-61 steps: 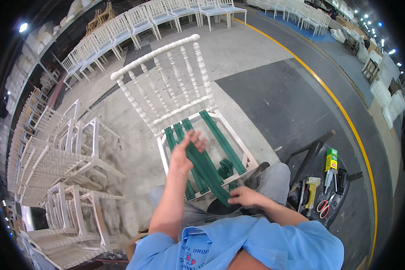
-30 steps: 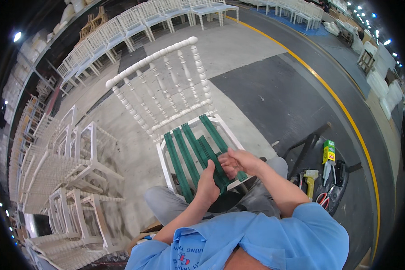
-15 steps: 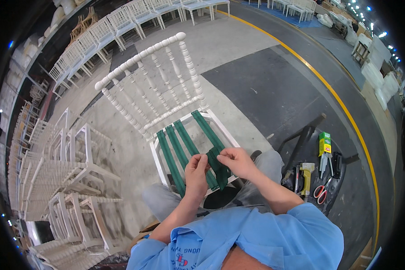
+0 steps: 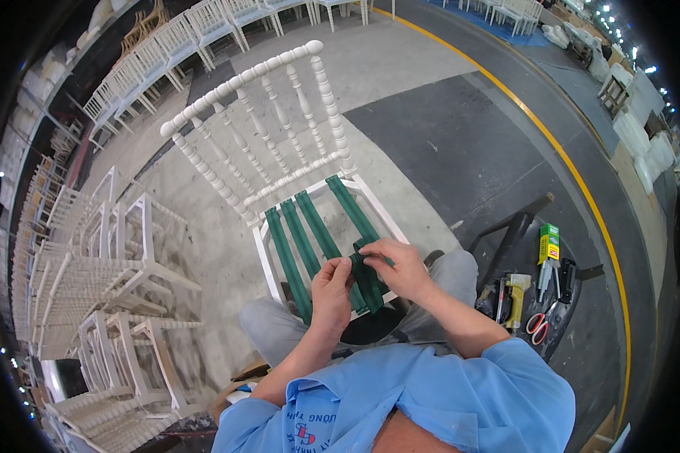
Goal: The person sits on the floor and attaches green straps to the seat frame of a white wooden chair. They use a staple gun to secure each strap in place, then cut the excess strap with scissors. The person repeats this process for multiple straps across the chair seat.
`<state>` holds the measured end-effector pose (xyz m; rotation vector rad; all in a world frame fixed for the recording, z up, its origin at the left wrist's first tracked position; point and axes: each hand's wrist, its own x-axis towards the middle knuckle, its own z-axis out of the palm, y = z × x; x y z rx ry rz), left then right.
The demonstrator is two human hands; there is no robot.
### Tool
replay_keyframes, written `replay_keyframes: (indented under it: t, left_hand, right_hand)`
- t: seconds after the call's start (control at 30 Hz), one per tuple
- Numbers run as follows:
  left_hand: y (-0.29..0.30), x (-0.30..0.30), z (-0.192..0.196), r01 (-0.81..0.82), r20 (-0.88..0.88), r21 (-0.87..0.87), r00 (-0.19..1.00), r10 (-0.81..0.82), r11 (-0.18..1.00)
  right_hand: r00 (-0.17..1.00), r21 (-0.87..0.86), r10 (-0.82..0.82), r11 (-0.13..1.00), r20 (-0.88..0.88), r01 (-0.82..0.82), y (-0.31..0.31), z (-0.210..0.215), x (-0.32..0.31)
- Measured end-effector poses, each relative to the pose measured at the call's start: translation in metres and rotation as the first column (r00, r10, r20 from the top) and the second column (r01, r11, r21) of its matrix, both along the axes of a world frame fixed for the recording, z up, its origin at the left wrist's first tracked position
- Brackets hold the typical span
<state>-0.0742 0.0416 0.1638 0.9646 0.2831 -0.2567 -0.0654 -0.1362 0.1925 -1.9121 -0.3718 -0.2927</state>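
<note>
In front of me stands a white chair frame [image 4: 400,230] with a turned-spindle back [image 4: 261,121]. Several green webbing straps [image 4: 287,253] run from the back rail to the front rail of its open seat. Over the front right of the seat, both hands pinch a loose length of green webbing strap [image 4: 364,283], bent between them. My left hand [image 4: 332,291] closes thumb against fingers on its left side. My right hand [image 4: 397,270] grips the upper part, fingers bent over it. My fingers partly hide the folded portion.
At the right, a black stool-like stand [image 4: 563,325] carries red-handled scissors [image 4: 537,323], a yellow-handled tool [image 4: 517,298], a green-and-yellow box [image 4: 549,243] and a black stapler-like tool [image 4: 567,279]. White chair frames [image 4: 128,279] crowd the left. Chairs [image 4: 181,45] line the back.
My right hand has shifted its fingers on the strap, and the loose strap is now bunched more tightly between my hands. The view has moved slightly.
</note>
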Motion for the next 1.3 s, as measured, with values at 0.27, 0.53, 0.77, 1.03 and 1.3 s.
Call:
replay_keyframes:
  t: [0.27,0.53,0.77,1.03,1.3]
  left_hand:
    - [0.001,0.017,0.016,-0.389,0.597,0.757,0.739,-0.312,0.525]
    - [0.015,0.072,-0.028,-0.343,0.538,0.784,0.791,-0.29,0.518]
    - [0.047,0.164,-0.109,-0.216,0.317,0.905,0.917,-0.243,0.367]
    - [0.04,0.215,-0.165,-0.347,0.36,0.932,0.855,-0.373,0.104]
    - [0.039,0.25,-0.184,-0.28,0.205,0.956,0.85,-0.486,-0.087]
  right_hand:
    - [0.999,-0.12,0.032,0.992,-0.008,-0.033,-0.002,-0.009,0.024]
    - [0.993,-0.2,0.104,0.973,-0.059,-0.113,0.004,-0.029,0.083]
    - [0.933,-0.261,0.144,0.936,-0.331,-0.237,0.05,-0.123,0.211]
    - [0.935,-0.47,-0.106,0.88,-0.339,-0.07,0.071,-0.192,0.346]
    - [0.922,-0.65,-0.154,0.75,-0.356,-0.126,0.087,-0.207,0.359]
